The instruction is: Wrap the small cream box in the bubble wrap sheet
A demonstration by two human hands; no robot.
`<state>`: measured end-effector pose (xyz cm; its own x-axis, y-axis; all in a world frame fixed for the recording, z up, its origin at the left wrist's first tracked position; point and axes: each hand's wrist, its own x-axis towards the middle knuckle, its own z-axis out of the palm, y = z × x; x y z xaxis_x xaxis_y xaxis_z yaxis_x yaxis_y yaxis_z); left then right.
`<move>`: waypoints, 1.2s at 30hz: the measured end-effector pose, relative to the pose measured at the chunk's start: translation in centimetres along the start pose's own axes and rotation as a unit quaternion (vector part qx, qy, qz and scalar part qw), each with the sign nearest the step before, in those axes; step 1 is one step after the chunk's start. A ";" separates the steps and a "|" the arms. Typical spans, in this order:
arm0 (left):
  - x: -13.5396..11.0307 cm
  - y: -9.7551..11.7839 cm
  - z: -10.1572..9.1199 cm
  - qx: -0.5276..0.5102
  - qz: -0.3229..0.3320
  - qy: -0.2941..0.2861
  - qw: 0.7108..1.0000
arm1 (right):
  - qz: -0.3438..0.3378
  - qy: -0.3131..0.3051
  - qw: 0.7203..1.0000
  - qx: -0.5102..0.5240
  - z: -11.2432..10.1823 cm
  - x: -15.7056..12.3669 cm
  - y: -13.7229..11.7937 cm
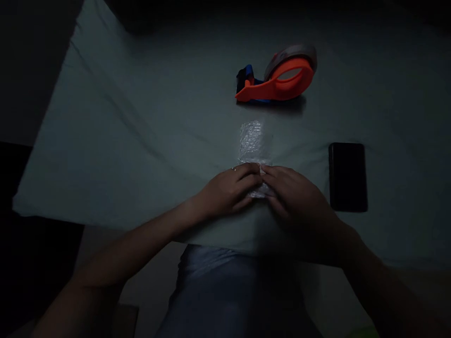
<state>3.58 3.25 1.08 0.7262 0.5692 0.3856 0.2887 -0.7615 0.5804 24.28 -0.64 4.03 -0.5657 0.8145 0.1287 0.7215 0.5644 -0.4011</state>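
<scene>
A small sheet of clear bubble wrap (254,141) lies flat on a pale cloth-covered table (141,141). My left hand (229,190) and my right hand (296,195) meet at its near end, fingers curled and pressed on the wrap, thumbs and fingertips touching. The near part of the wrap is hidden under my fingers, so I cannot tell whether anything is rolled inside. An orange tape dispenser (278,77) with a roll of clear tape lies beyond the wrap, apart from both hands.
A black phone (347,177) lies face up to the right of my right hand. The table's near edge runs just below my wrists, with my lap beneath. The room is dim, and the table's left side falls off into darkness.
</scene>
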 end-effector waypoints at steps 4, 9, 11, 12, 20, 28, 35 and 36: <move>1.8 -1.3 0.2 -0.036 -0.083 0.045 0.995 | 0.017 0.029 0.999 0.009 0.2 1.4 1.0; 2.8 -2.3 0.4 -0.056 -0.172 0.045 0.983 | 0.021 0.032 0.999 0.009 1.4 1.9 1.9; 2.5 -2.2 0.1 -0.096 -0.165 0.044 0.981 | 0.011 0.053 0.999 -0.005 1.9 1.6 1.8; 2.3 -2.0 -0.2 -0.122 -0.163 0.054 0.978 | 0.003 0.073 0.997 -0.015 2.2 1.4 1.7; 3.5 -0.8 -1.9 -0.188 -0.333 0.035 0.923 | -0.041 0.159 0.978 -0.125 4.5 -1.6 -0.3; 5.5 0.4 -0.3 -0.117 -0.364 -0.013 0.924 | -0.071 0.141 0.978 -0.134 4.5 -2.8 -1.0; 3.8 0.0 1.8 -0.129 -0.326 0.138 0.926 | -0.091 0.152 0.981 -0.080 4.5 -1.6 -0.3; 3.7 -0.1 1.8 -0.126 -0.300 0.136 0.936 | -0.094 0.152 0.981 -0.076 4.5 -1.5 -0.2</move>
<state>7.35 4.89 1.13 0.2839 0.9551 0.0848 0.4127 -0.2015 0.8883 23.20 -2.55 -0.22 -0.5658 0.6830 0.4619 0.6802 0.7033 -0.2067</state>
